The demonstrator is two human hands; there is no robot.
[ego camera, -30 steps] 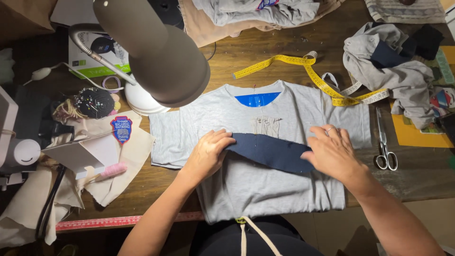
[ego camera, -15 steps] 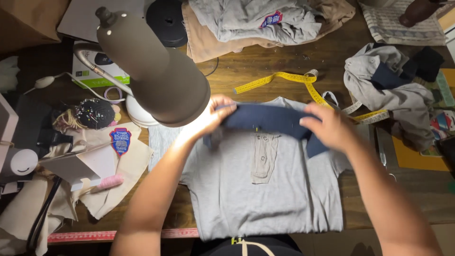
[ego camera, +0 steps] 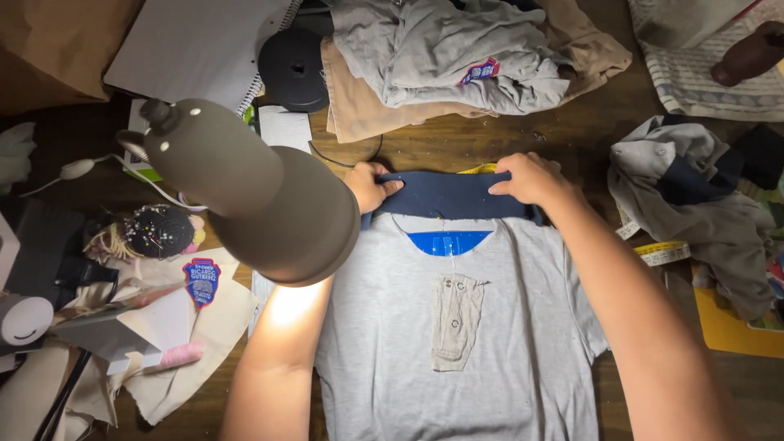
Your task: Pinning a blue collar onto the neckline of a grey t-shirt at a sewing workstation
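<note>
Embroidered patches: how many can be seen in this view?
2. One shield-shaped patch lies on beige cloth left of the grey shirt; another patch sits on the grey garment pile at top. Others may be hidden.

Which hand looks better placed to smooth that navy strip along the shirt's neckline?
Probably the right hand: it lies flat on the navy strip in open view. The left hand pinches the strip's other end, close under the lamp shade.
</note>
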